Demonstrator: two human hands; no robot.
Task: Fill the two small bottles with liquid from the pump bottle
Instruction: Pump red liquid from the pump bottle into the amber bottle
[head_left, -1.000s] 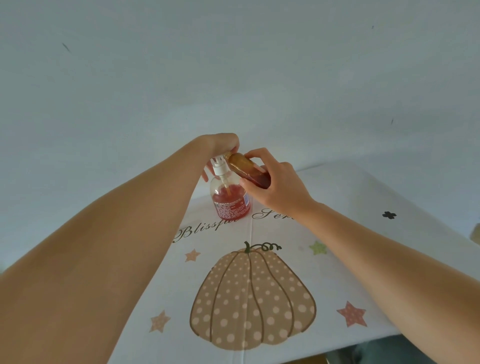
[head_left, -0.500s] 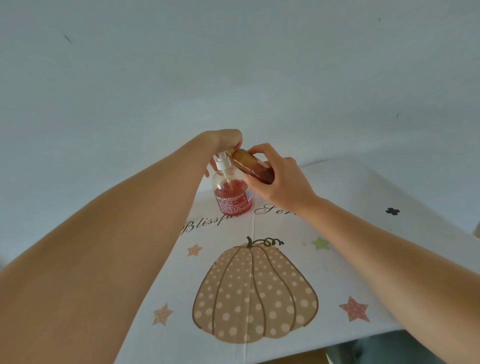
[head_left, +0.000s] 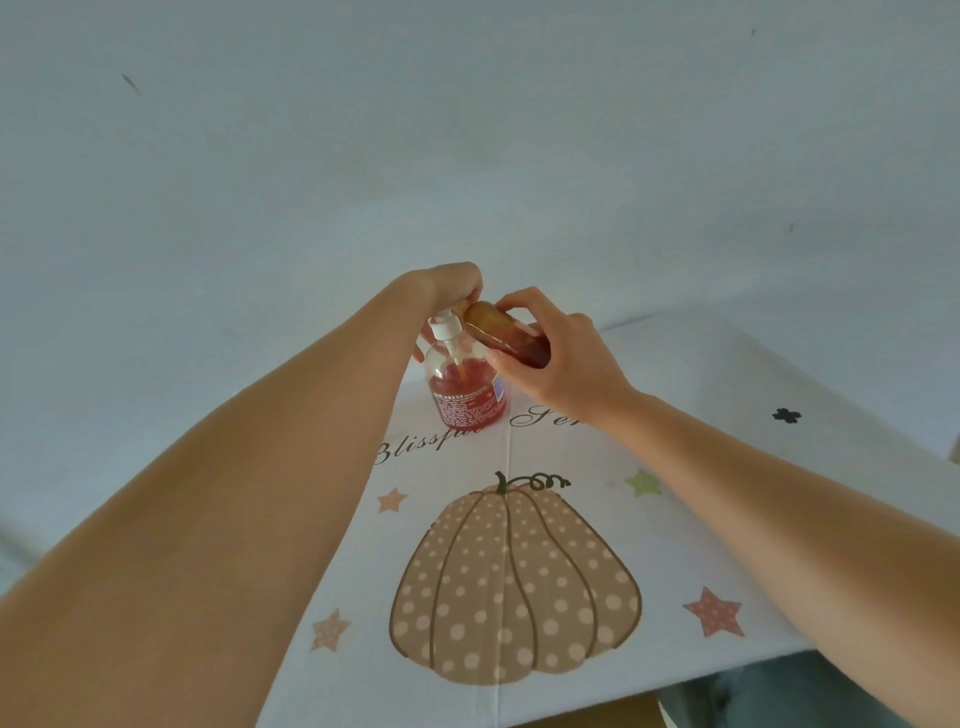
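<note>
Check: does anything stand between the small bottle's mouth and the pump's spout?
Nothing visible does. The right hand holds the small bottle tilted, neck at the head of the pump bottle, where the left hand rests; that hand hides the exact joint.

The pump bottle (head_left: 465, 389) stands upright on the table (head_left: 727, 395), in its far part, just behind a printed line of writing (head_left: 415, 447). The left hand (head_left: 447, 283) lies on top of the pump head, and its fingers (head_left: 420, 354) come down behind the neck of the bottle. The right hand (head_left: 561, 358) is just to the right of the pump bottle and holds the small bottle (head_left: 506, 335) tilted. The upper end of this bottle is beside the pump head, under the left hand, and its bottom is lower and further right. A printed pumpkin (head_left: 514, 582) lies in front of the pump bottle, nearer to the person. The wall (head_left: 467, 130) is behind the table.
</note>
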